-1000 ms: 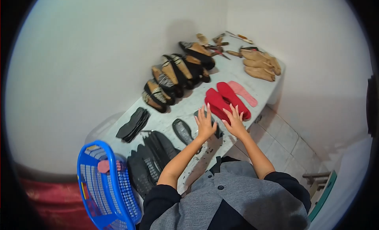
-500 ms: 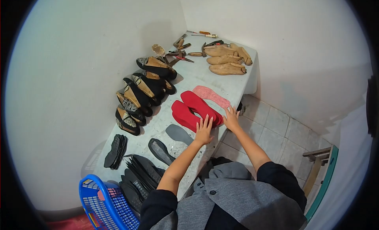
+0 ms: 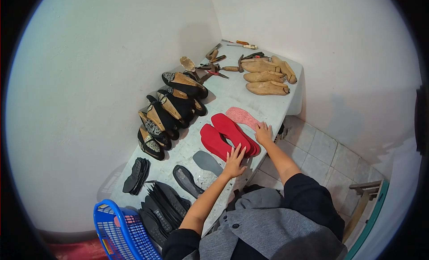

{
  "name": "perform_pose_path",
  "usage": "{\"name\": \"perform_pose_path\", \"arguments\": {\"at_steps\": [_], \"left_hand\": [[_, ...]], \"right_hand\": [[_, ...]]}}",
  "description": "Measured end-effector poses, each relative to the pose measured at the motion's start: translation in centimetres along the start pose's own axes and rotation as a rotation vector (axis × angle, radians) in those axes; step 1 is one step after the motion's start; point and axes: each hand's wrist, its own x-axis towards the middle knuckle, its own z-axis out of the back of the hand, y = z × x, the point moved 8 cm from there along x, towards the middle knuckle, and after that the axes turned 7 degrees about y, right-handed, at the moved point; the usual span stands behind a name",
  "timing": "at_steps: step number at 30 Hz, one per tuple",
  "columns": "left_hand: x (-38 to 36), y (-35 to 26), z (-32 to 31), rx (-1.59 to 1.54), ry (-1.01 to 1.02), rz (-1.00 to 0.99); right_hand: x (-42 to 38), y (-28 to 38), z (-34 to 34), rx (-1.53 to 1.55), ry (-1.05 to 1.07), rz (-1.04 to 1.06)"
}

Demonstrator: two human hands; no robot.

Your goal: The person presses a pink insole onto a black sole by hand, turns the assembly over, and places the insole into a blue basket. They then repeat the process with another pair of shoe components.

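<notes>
My left hand (image 3: 234, 163) lies with spread fingers on the near end of the red soles (image 3: 232, 131), which are stacked in two piles side by side. At the near end of a pink speckled insole (image 3: 241, 116), my right hand (image 3: 263, 133) rests with its fingers apart, beside the right red pile. A grey insole (image 3: 207, 162) lies just left of my left hand. Further left is a dark sole (image 3: 187, 179) with a raised rim.
Black shoes on lasts (image 3: 167, 109) line the table's left side. Wooden lasts (image 3: 267, 88) and hand tools (image 3: 219, 69) sit at the far end. Black soles (image 3: 161, 208) and a blue basket (image 3: 120, 228) are at the near left. A stool (image 3: 368, 215) stands right.
The whole view has shifted, so the table and its things appear slightly lower and further right. Both hands stay at about the same places on the soles and insole.
</notes>
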Motion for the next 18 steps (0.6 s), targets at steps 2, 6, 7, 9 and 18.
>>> {"name": "perform_pose_path", "arguments": {"at_steps": [2, 6, 7, 9, 18], "left_hand": [[0.0, 0.0, -0.2, 0.004, 0.001, 0.015], [-0.1, 0.1, -0.5, -0.002, -0.013, 0.036], [0.0, 0.2, -0.5, -0.008, -0.021, 0.026], [-0.4, 0.5, 0.0, -0.077, -0.078, -0.005], [-8.8, 11.8, 2.9, -0.168, -0.455, 0.313]], "right_hand": [[0.1, 0.2, 0.7, -0.034, 0.009, 0.051], [-1.4, 0.7, 4.4, 0.072, -0.035, 0.125], [-1.4, 1.2, 5.3, 0.128, -0.090, 0.141], [-0.8, 0.4, 5.5, 0.288, -0.153, 0.069], [-9.1, 12.2, 5.3, 1.758, 0.564, 0.385]]}}
